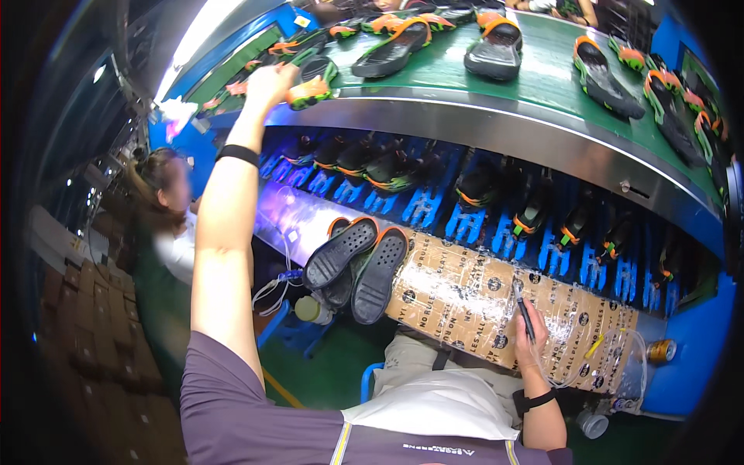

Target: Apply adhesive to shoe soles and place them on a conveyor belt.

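My left hand point(270, 85) reaches far forward to the green conveyor, its fingers closed. It is right beside a black sandal with an orange and green end point(310, 91); whatever lies in its fingers is hidden. Low on the right, my right hand point(530, 339) grips a slim black pen-like tool point(526, 319), pointing away from me over the cardboard-covered bench point(457, 298). Several black sandals with perforated soles point(380, 275) lie piled at the bench's left part, between my arms.
More black, orange and green sandals point(496, 50) lie along the conveyor point(442, 81). Beneath its metal edge, several sandals point(387, 167) sit on blue racks point(422, 208). A can point(661, 351) stands at the bench's right end. Another person point(170, 209) is at the left.
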Tool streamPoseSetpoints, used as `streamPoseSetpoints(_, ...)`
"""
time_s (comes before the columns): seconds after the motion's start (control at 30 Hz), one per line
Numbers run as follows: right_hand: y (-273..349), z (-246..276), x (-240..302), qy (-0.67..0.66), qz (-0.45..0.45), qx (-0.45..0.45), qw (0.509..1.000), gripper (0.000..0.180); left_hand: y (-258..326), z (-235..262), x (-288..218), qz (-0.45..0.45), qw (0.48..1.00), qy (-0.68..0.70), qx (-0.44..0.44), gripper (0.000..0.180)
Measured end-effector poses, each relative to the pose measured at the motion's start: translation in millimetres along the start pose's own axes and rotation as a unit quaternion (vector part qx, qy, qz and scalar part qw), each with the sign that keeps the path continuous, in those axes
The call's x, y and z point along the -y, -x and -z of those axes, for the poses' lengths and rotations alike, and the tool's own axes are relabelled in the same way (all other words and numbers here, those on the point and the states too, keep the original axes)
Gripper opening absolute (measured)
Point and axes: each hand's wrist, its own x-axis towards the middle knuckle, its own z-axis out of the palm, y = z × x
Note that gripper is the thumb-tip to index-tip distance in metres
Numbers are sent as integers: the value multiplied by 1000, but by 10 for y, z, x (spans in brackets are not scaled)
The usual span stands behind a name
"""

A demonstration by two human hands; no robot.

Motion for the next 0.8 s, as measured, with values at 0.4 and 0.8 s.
streamPoseSetpoints(0.4,28,10,115,-94,-38,-10,995,26,1810,-32,-1386,273,490,818,-127,53)
streamPoseSetpoints(0.8,-243,47,744,-320,-123,49,938,24,3771,674,-3224,263,69,943,194,60)
